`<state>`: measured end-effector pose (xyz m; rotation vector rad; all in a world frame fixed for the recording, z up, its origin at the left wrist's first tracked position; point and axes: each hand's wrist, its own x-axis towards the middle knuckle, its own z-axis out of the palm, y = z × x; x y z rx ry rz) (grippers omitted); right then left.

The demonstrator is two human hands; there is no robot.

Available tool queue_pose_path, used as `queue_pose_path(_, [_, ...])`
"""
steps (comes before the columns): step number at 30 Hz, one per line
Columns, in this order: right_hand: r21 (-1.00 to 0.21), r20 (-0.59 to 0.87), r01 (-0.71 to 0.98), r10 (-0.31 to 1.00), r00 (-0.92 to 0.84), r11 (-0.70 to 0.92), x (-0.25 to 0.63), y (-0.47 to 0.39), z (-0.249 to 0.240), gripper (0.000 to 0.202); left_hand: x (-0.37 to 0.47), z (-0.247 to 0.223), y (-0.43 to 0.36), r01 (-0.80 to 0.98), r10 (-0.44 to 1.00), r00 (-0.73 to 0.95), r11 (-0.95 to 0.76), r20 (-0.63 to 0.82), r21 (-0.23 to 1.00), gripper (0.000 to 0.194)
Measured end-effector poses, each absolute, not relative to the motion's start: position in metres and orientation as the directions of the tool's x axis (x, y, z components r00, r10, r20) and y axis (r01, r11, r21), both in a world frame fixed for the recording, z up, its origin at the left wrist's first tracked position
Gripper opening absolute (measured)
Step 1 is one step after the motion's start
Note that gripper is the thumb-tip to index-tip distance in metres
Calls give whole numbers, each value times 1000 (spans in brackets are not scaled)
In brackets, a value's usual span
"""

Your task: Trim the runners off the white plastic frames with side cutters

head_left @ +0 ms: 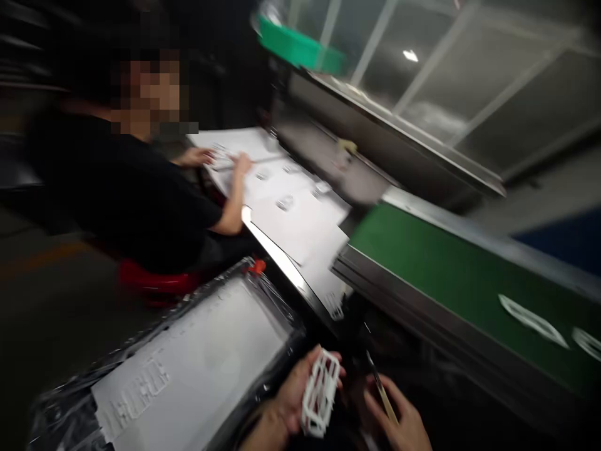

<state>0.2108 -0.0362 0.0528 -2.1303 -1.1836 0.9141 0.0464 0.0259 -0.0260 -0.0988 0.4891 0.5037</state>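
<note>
My left hand, low in the middle of the head view, is closed around a white slotted plastic frame. The frame is long with rounded ends and stands tilted in the palm; whether it is one piece or several stacked cannot be told. To its right, my right hand grips a slim knife-like tool by its tan handle. Its narrow dark metal end points up and away, apart from the frame. Motion blur hides the exact shape of the tip.
On the left, a box lined with dark plastic holds a white sheet and several white parts. A co-worker handles parts at a white-covered table. A green conveyor belt carrying white parts runs along the right.
</note>
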Motion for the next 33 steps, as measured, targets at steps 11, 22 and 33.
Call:
queue_pose_path(11, [-489,-152,747,887,435,-451,265,-123,87,24,120,22,19,55,29,859,987,-511,149,37])
queue_pose_path(22, [-395,-130,772,862,490,-498,277,-177,96,22,150,33,-2,335,-108,810,892,-577,304,37])
queue_pose_path(33, [-369,-172,785,867,468,-497,277,-181,99,11,146,29,-6,366,-126,804,875,-581,317,38])
